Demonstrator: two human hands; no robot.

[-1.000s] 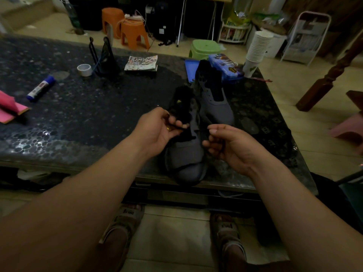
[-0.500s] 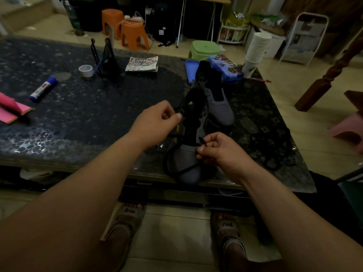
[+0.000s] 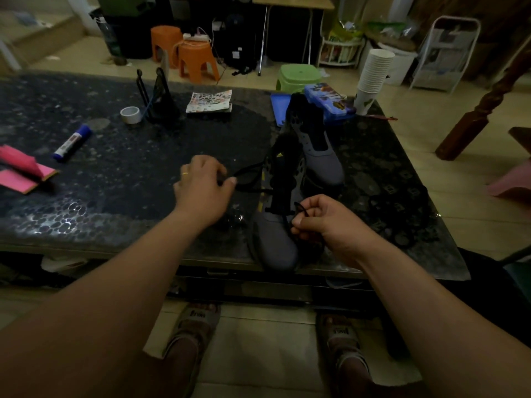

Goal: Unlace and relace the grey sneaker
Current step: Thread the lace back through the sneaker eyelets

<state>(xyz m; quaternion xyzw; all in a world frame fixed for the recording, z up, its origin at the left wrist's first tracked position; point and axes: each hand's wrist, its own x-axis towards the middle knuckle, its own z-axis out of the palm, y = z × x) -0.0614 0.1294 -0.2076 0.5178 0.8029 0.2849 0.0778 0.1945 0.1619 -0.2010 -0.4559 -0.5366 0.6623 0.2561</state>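
Note:
A grey sneaker with a black tongue stands on the dark table, its toe at the near edge. A black lace runs from its eyelets out to the left. My left hand pinches that end of the lace, left of the shoe. My right hand sits at the shoe's right side near the toe and pinches the other lace end, which loops above my fingers. A second grey sneaker stands just behind the first.
On the table lie a blue glue stick, pink paper, a tape roll, a black stand, a patterned booklet, a blue case and stacked paper cups. Stools stand on the floor behind.
My left hand has pulled its lace end away to the left of the shoe. My right hand has stayed by the toe, keeping hold of the other end.

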